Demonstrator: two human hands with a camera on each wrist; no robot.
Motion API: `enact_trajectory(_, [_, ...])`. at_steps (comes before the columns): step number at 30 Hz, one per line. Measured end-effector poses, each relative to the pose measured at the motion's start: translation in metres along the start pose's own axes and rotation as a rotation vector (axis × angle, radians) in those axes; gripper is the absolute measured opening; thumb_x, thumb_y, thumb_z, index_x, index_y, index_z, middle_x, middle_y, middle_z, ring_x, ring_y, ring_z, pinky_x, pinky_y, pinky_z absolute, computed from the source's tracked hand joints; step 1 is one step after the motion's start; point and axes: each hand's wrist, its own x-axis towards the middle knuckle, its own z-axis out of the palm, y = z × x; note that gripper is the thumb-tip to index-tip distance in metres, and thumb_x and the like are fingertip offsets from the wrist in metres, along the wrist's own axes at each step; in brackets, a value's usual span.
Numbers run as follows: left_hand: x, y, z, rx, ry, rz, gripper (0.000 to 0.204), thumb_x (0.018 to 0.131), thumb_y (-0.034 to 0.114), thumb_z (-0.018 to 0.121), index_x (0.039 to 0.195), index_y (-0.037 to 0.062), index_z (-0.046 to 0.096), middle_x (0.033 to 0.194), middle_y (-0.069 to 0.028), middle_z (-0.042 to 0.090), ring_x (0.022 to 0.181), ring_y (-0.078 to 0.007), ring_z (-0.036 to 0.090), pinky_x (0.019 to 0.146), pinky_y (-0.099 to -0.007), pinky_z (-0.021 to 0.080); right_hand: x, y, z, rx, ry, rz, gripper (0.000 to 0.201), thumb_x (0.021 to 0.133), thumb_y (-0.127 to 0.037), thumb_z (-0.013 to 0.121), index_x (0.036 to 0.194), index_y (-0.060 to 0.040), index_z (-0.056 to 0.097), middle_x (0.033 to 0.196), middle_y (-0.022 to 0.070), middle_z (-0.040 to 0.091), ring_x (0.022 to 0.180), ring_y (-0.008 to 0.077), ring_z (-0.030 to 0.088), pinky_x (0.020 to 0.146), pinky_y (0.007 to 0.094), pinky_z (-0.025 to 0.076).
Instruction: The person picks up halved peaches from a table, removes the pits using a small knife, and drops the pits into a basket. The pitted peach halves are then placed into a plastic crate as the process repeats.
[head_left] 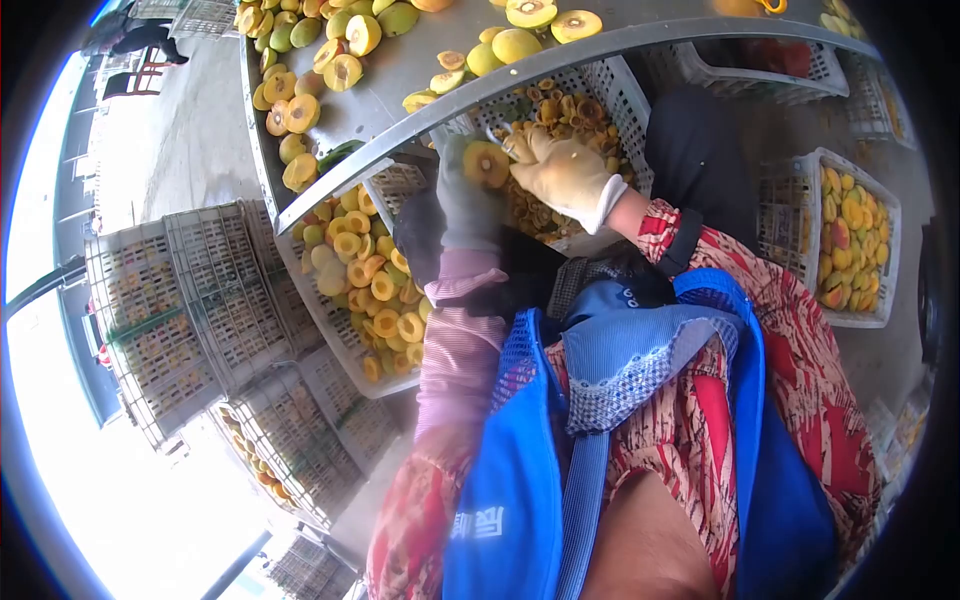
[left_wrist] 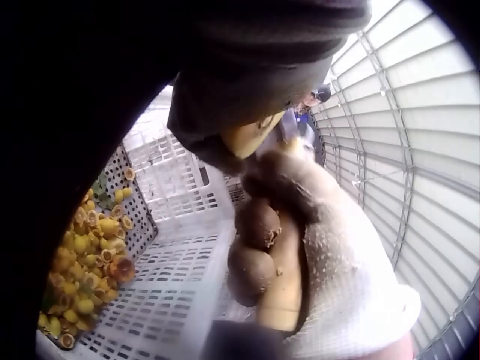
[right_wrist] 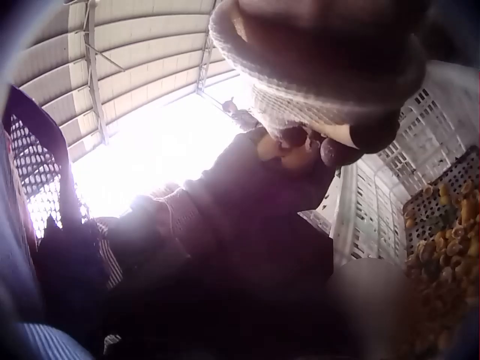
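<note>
My left hand [head_left: 468, 205], in a grey glove, holds a halved yellow peach [head_left: 486, 164] with its cut face and brown centre showing. Close beside it, my right hand [head_left: 565, 178] wears a cream glove and grips a tool by its wooden handle [left_wrist: 281, 304]. The tool's metal tip is mostly hidden between the hands. In the left wrist view the peach's yellow edge [left_wrist: 253, 136] shows under the dark glove, just above the right fist. Both hands are over a white crate [head_left: 622, 95] of small brown and yellow fruit scraps [head_left: 570, 112].
A steel table [head_left: 400, 128] bearing peach halves runs across the front, its raised edge just beyond the hands. To the left stands a crate of peach halves [head_left: 380, 295]; to the right, a crate of peaches [head_left: 853, 240]. Stacked crates [head_left: 200, 300] stand farther left.
</note>
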Motion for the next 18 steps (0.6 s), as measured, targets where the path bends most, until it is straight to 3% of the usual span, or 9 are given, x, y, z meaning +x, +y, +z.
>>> enact_trajectory(2, [0.002,-0.004,-0.002,-0.439,-0.132,-0.241,0.023,0.091,0.014,0.048,0.109,0.0018,0.055,0.103,-0.0093,0.060,0.095,-0.0190,0.059,0.082,-0.0315,0.050,0.006,0.011,-0.001,0.120,0.045,-0.207,0.041,0.085,-0.038,0.057,0.113,-0.0085,0.053,0.103,0.0217,0.063,0.101,0.0365,0.059,0.085,0.0417,0.047])
enact_trajectory(4, [0.001,0.023,-0.002,-0.508,-0.145,-0.308,0.027,0.092,0.016,0.046,0.113,0.0013,0.054,0.109,-0.0111,0.060,0.100,-0.0211,0.058,0.086,-0.0322,0.049,0.013,0.018,0.004,0.047,0.060,-0.312,0.038,0.086,-0.035,0.059,0.113,-0.0068,0.055,0.107,0.0202,0.062,0.097,0.0319,0.061,0.084,0.0384,0.048])
enact_trajectory(5, [0.001,0.037,-0.003,-0.541,-0.150,-0.342,0.029,0.093,0.017,0.045,0.114,0.0011,0.054,0.112,-0.0119,0.059,0.103,-0.0222,0.058,0.088,-0.0325,0.048,0.023,0.028,0.020,0.326,0.049,-0.298,0.036,0.088,-0.033,0.058,0.112,-0.0063,0.055,0.105,0.0183,0.062,0.093,0.0295,0.061,0.082,0.0375,0.048])
enact_trajectory(7, [-0.008,0.083,-0.016,0.267,-0.135,0.050,0.033,0.094,0.023,0.044,0.116,0.0005,0.052,0.115,-0.0133,0.057,0.105,-0.0236,0.057,0.092,-0.0330,0.046,0.045,0.049,0.054,0.876,0.021,-0.270,0.032,0.091,-0.031,0.056,0.109,-0.0052,0.056,0.101,0.0145,0.063,0.086,0.0248,0.062,0.077,0.0355,0.049])
enact_trajectory(8, [-0.011,0.085,-0.015,0.050,-0.075,-0.031,0.036,0.095,0.027,0.044,0.118,0.0007,0.051,0.116,-0.0137,0.056,0.105,-0.0238,0.056,0.093,-0.0342,0.045,0.017,0.020,0.035,1.460,-0.225,0.105,0.033,0.095,-0.032,0.048,0.109,-0.0031,0.056,0.095,0.0081,0.063,0.071,0.0144,0.059,0.062,0.0261,0.049])
enact_trajectory(11, [-0.021,0.087,-0.007,-0.605,0.102,-0.265,0.046,0.095,0.038,0.044,0.123,0.0011,0.047,0.120,-0.0150,0.053,0.108,-0.0246,0.053,0.098,-0.0379,0.040,-0.013,0.001,0.015,1.194,-0.406,0.077,0.024,0.095,-0.027,0.048,0.100,-0.0058,0.056,0.072,0.0050,0.057,0.055,0.0161,0.055,0.043,0.0271,0.042])
enact_trajectory(14, [-0.018,0.009,-0.007,-0.798,0.214,-0.241,0.047,0.094,0.043,0.043,0.118,0.0038,0.052,0.113,-0.0123,0.056,0.103,-0.0261,0.055,0.093,-0.0400,0.044,-0.023,-0.004,0.014,0.699,-0.290,0.079,0.035,0.089,-0.035,0.055,0.106,-0.0038,0.055,0.079,0.0115,0.065,0.070,0.0254,0.063,0.067,0.0353,0.050])
enact_trajectory(16, [-0.017,0.013,-0.005,-0.851,0.228,-0.294,0.049,0.094,0.045,0.042,0.115,0.0030,0.055,0.109,-0.0123,0.059,0.101,-0.0268,0.056,0.090,-0.0397,0.045,-0.020,0.015,0.028,0.169,-0.075,-0.174,0.040,0.087,-0.037,0.053,0.109,-0.0032,0.054,0.085,0.0177,0.065,0.078,0.0317,0.064,0.072,0.0401,0.050])
enact_trajectory(18, [-0.017,0.014,-0.002,-0.873,0.231,-0.333,0.051,0.093,0.047,0.042,0.113,0.0018,0.056,0.106,-0.0124,0.060,0.099,-0.0271,0.056,0.088,-0.0392,0.046,-0.033,-0.007,0.009,-0.023,-0.043,-0.095,0.040,0.086,-0.037,0.049,0.109,-0.0049,0.052,0.090,0.0235,0.064,0.088,0.0389,0.062,0.078,0.0475,0.047])
